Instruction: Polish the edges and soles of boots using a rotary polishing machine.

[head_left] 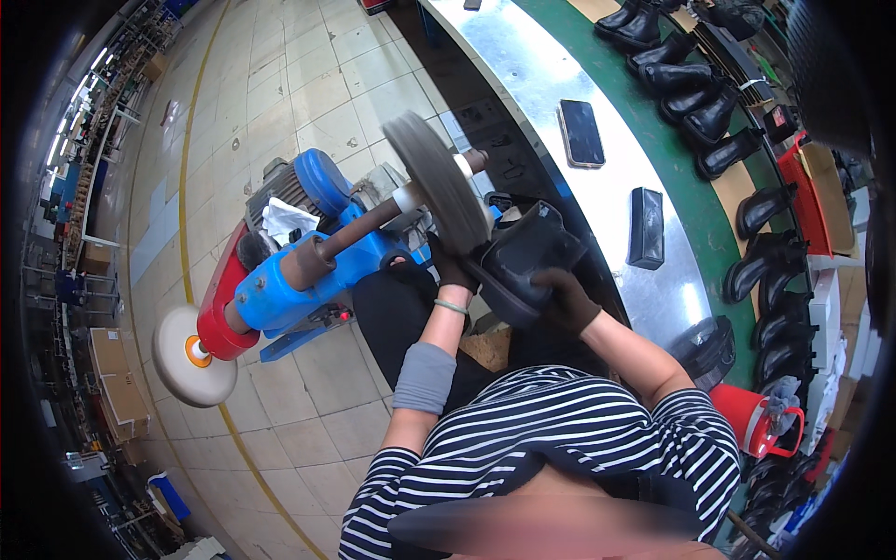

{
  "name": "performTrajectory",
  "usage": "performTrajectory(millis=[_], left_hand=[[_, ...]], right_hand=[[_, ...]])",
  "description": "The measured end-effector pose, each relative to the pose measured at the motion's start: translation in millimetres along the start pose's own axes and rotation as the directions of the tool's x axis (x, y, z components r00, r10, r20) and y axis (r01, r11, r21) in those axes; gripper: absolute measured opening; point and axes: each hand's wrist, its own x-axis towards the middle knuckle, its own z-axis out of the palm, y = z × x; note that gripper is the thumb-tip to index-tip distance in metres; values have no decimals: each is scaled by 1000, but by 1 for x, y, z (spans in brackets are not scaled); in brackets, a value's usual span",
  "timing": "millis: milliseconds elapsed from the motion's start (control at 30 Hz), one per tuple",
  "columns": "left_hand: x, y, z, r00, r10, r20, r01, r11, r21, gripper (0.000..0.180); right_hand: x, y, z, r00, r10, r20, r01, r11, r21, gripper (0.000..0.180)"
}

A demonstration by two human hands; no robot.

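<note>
A black boot is held up in both my hands, its toe end against or very close to a dark buffing wheel whose rim is blurred. Dark gloves cover both hands. My left hand is closed at the boot's toe end, just under the wheel; its fingers are partly hidden. At the other end, my right hand grips the boot, slightly smeared by motion. The wheel sits on the shaft of a blue and red polishing machine.
A white wheel is on the machine's far-left end. On the metal bench to my right lie a phone and a black pouch. Several black boots line the green conveyor beyond. A red jug stands at lower right.
</note>
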Motion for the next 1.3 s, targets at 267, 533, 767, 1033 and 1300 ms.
performTrajectory(millis=[267, 533, 767, 1033, 1300], left_hand=[[-34, -8, -32, 947, -270, 176, 281, 959, -40, 74], [-96, 17, -25, 551, -525, 648, 592, 794, 140, 48], [-49, 10, -58, 789, -379, 484, 227, 912, 343, 49], [-13, -13, -99, 933, -116, 342, -132, 773, 621, 51], [1, 1, -90, 895, -87, 437, -110, 907, 406, 52]], right_hand=[[-44, -26, 58, 891, -207, 403, 445, 224, -867, 83], [3, -22, 133, 961, 256, 106, 265, -738, -621, 107], [28, -17, 112, 934, 294, 203, 357, -742, -568, 111], [-30, -22, 115, 935, 205, 288, 337, -764, -550, 103], [-63, -95, 83, 827, 106, 553, 562, -194, -804, 93]])
